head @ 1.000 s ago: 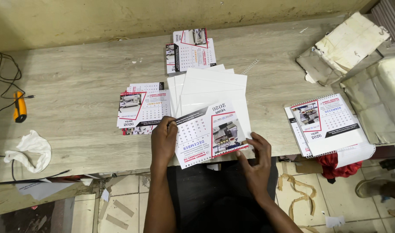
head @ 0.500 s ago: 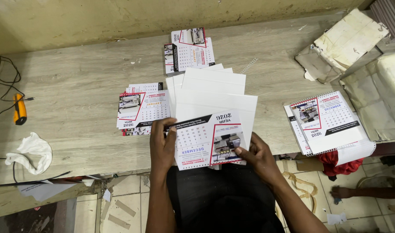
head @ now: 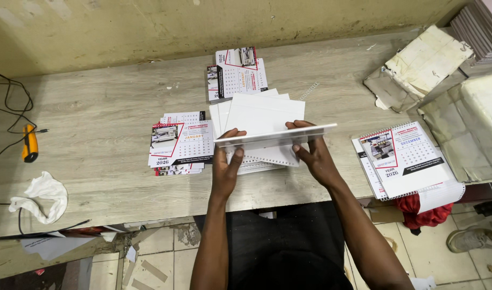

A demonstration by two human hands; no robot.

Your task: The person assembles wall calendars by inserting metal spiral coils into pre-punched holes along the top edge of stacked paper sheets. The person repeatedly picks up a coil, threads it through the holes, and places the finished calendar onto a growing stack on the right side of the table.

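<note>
Calendar sheets (head: 275,137): a thin stack held edge-on to the camera, nearly level, above the near middle of the wooden table (head: 106,113); only its pale edge shows, so the printed faces cannot be read from here.
Left hand (head: 227,166): grips the left end of the stack, thumb on the near side and fingers wrapped over the top edge, pinching it.
Right hand (head: 313,156): grips the stack right of its middle, fingers curled over the top edge and thumb below, also pinching; the stack's right end sticks out past this hand.
White cards (head: 262,121): a fanned pile of blank white boards lying on the table directly under and behind the held stack, with a spiral-bound edge showing at its near side.
January pile (head: 181,144): printed calendar pages with red and black trim, just left of the white cards.
Far pile (head: 236,74): more printed pages, beyond the white cards, towards the wall.
Bound calendars (head: 404,161): spiral-bound finished ones at the right table edge, well apart from the hands.
Orange tool (head: 29,143): on the far left with a black cable.
White cloth (head: 42,197): crumpled near the left front edge.
Red cloth (head: 418,209): hanging below the bound calendars.
</note>
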